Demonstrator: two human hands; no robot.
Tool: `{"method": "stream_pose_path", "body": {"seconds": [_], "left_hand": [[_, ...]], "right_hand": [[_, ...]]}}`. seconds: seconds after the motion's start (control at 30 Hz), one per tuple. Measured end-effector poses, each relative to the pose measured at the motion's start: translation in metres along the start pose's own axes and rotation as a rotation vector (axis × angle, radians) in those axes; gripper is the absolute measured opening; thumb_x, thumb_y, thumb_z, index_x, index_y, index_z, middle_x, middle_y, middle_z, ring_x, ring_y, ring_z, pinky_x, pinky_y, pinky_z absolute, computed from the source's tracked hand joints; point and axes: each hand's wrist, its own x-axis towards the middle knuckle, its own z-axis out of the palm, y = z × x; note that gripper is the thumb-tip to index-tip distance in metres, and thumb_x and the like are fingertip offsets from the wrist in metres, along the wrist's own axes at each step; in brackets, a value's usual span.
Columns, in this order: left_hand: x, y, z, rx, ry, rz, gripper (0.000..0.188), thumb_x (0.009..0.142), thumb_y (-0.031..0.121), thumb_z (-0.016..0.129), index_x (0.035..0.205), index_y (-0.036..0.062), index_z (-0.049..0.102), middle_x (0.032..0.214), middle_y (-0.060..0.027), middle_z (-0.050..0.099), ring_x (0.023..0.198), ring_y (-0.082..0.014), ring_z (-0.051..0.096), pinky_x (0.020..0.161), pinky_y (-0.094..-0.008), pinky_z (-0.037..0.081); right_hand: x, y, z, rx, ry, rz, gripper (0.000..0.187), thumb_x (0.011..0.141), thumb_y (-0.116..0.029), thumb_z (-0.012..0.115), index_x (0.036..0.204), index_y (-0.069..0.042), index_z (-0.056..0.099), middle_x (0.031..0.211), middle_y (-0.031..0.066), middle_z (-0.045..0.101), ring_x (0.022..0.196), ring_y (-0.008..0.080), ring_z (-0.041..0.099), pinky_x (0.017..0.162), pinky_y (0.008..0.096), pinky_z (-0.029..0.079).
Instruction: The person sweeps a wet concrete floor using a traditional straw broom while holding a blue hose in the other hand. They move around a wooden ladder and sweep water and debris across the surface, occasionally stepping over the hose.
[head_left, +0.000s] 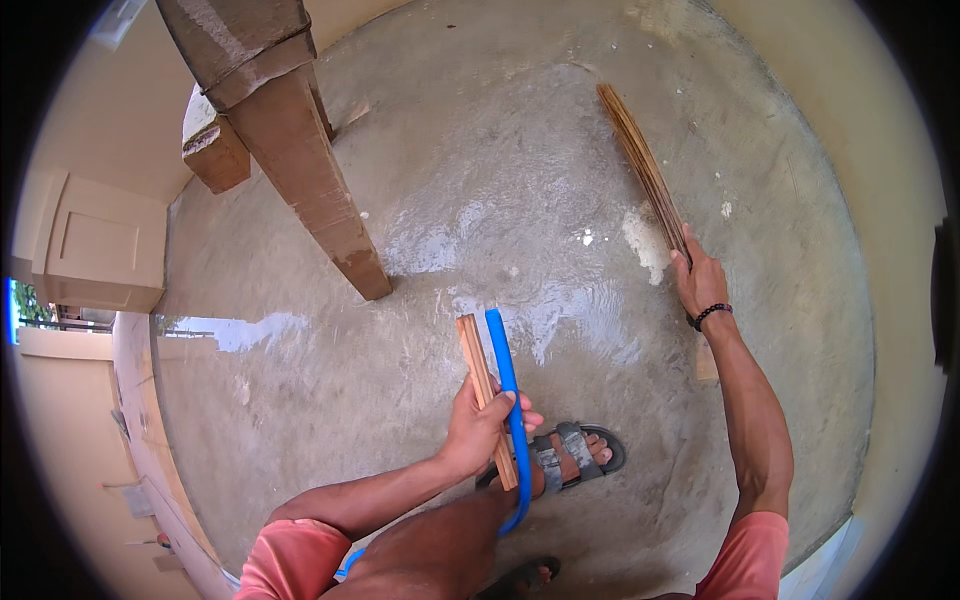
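My left hand (478, 432) is closed around a short, pale-brown wooden strip (474, 350) and a blue hose (505, 360) side by side. Both point away from me, and the hose's open end is a little above the floor. From my hand the hose curves down past my leg. On the right, my right hand (703, 280) grips the near end of a long brown bundle of thin wooden strips (645, 160). Its far end reaches over the concrete floor (540, 210). Whether that end touches the floor, I cannot tell.
Wet patches shine on the floor. A tall wooden post (315, 190) stands at upper left, with a wood block (216, 155) beside it. White spots (645, 243) mark the concrete near my right hand. My sandalled foot (575, 458) stands below the hose. Walls curve round both sides.
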Motion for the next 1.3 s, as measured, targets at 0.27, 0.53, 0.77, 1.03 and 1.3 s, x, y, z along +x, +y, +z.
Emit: {"method": "stream_pose_path", "body": {"seconds": [0.27,0.53,0.77,1.03,1.3], "left_hand": [[0.011,-0.004,0.015,-0.029,-0.034,-0.028,0.013,0.098,0.004,0.05,0.106,0.0026,0.041,0.095,-0.0172,0.063,0.082,-0.0308,0.072,0.069,-0.0391,0.063],[-0.003,-0.001,0.028,0.024,-0.155,-0.012,0.016,0.098,0.003,0.052,0.107,0.0044,0.039,0.095,-0.0165,0.063,0.083,-0.0263,0.071,0.069,-0.0348,0.061],[0.015,0.011,0.034,0.158,-0.165,-0.011,0.014,0.097,0.001,0.05,0.106,0.0021,0.039,0.093,-0.0165,0.063,0.082,-0.0249,0.071,0.07,-0.035,0.062],[0.053,-0.017,0.075,0.233,-0.247,-0.197,0.017,0.097,0.0,0.053,0.105,0.0041,0.038,0.096,-0.0175,0.062,0.082,-0.0258,0.071,0.072,-0.0348,0.061],[0.089,-0.016,0.099,0.427,-0.412,-0.314,0.016,0.097,0.002,0.053,0.104,0.002,0.038,0.096,-0.0166,0.062,0.083,-0.023,0.071,0.072,-0.0328,0.06]], "right_hand": [[-0.057,-0.093,0.023,-0.049,-0.264,-0.452,0.054,0.095,-0.033,0.06,0.146,-0.022,0.045,0.086,0.0218,0.062,0.076,0.0391,0.064,0.068,0.0473,0.052],[-0.003,0.043,-0.007,-0.288,-0.083,-0.1,0.052,0.095,-0.037,0.056,0.145,-0.025,0.046,0.096,0.0236,0.066,0.092,0.0388,0.066,0.078,0.0487,0.053],[0.009,0.022,-0.067,0.079,0.147,0.125,0.052,0.095,-0.03,0.057,0.144,-0.016,0.049,0.093,0.0273,0.067,0.086,0.0408,0.067,0.078,0.0471,0.051],[-0.075,0.099,-0.036,-0.243,-0.21,-0.297,0.054,0.093,-0.033,0.062,0.145,-0.027,0.048,0.082,0.0151,0.058,0.073,0.0342,0.061,0.07,0.0444,0.051],[0.062,0.209,-0.12,-0.429,0.135,0.12,0.05,0.097,-0.034,0.056,0.145,-0.026,0.048,0.087,0.0212,0.065,0.084,0.0381,0.065,0.076,0.0475,0.051]]}}
